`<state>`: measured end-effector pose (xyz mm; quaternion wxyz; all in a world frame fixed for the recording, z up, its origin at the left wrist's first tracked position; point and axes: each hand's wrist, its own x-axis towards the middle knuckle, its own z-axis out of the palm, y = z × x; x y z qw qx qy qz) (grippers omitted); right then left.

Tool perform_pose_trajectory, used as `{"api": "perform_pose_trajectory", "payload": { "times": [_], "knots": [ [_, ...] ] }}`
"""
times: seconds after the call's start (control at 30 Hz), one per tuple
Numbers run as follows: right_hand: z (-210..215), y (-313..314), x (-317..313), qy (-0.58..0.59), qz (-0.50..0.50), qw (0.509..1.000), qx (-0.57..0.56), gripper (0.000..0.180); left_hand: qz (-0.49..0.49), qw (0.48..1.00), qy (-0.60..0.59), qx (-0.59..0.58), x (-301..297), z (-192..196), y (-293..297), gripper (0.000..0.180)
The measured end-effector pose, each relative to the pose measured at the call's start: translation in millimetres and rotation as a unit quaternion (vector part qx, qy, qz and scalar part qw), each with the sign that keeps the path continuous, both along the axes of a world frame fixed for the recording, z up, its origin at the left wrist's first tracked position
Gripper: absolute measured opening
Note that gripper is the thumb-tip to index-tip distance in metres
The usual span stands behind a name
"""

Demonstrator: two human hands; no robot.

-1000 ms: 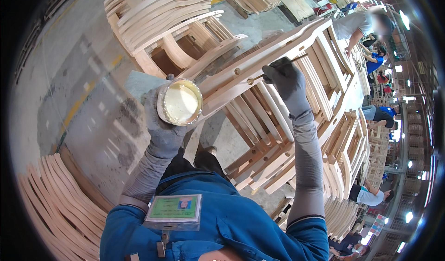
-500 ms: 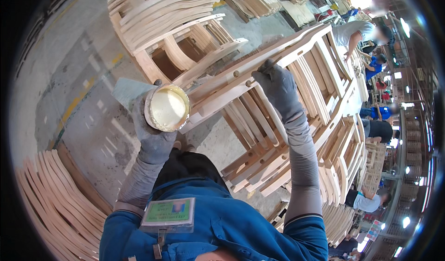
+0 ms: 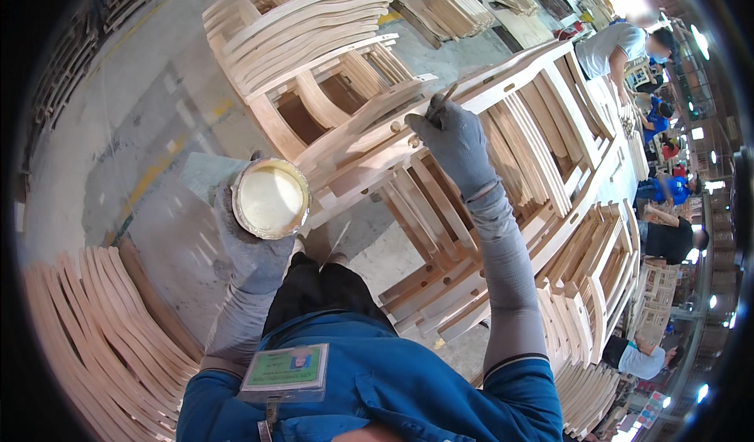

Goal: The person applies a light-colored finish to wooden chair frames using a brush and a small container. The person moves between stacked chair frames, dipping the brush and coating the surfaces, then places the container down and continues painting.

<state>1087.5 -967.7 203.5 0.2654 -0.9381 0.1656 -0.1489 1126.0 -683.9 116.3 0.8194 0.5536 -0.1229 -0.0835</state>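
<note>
Looking down, left to right, I log what the head view gives me.

Curved slats, 8 o'clock: stacked bent wooden slats [image 3: 94,324] fanned on the floor, well apart from both hands.

Left hand, 9 o'clock of centre: gloved left hand [image 3: 255,253] clamped around a round tin [image 3: 271,198], held upright near my chest.

Tin contents: pale cream paste or glue, near full as far as I can tell; surface smooth, rim smeared.

Right hand, 1 o'clock of centre: gloved right hand [image 3: 454,145] closed on a thin stick or brush [image 3: 444,96], tip at the holes in the top rail of the chair frame [image 3: 503,112].

Chair frames, 3 o'clock: more unfinished frames [image 3: 581,285] stacked tight beside the worked one.

Other people, 2 to 4 o'clock: workers at benches, apart from my hands.

Risk, tin: I judge a tilt of the left wrist would slop paste over the glove or floor.

Risk, stick: an overloaded tip could drip onto the rail face; a leaning push might shift the frame stack.
</note>
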Motion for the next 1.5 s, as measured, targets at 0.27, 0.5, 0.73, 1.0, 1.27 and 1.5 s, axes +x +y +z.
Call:
{"api": "perform_pose_trajectory", "payload": {
  "times": [0.27,0.5,0.73,1.0,1.27,1.5],
  "knots": [
    [17,5,-5,0.070,-0.041,0.997,0.020,0.023,-0.102,0.994,-0.027,0.010,33,17,-20,0.061],
    [31,4,-12,0.057,-0.115,0.991,0.040,0.019,-0.237,0.962,0.018,-0.133,89,25,-72,0.057],
    [68,39,-34,-0.240,-0.156,0.914,0.286,0.011,-0.352,0.917,0.090,-0.162,127,53,-112,0.057],
    [68,52,-26,-0.266,-0.077,0.940,0.200,0.022,-0.317,0.908,-0.264,-0.071,115,41,-140,0.078],
    [52,24,-40,-0.363,-0.162,0.698,0.595,0.014,-0.449,0.872,0.128,-0.145,83,52,-155,0.051],
    [18,-22,-63,-0.281,-0.149,0.659,0.682,0.016,-0.392,0.899,0.180,-0.082,48,1,-179,0.050]
  ]
}}
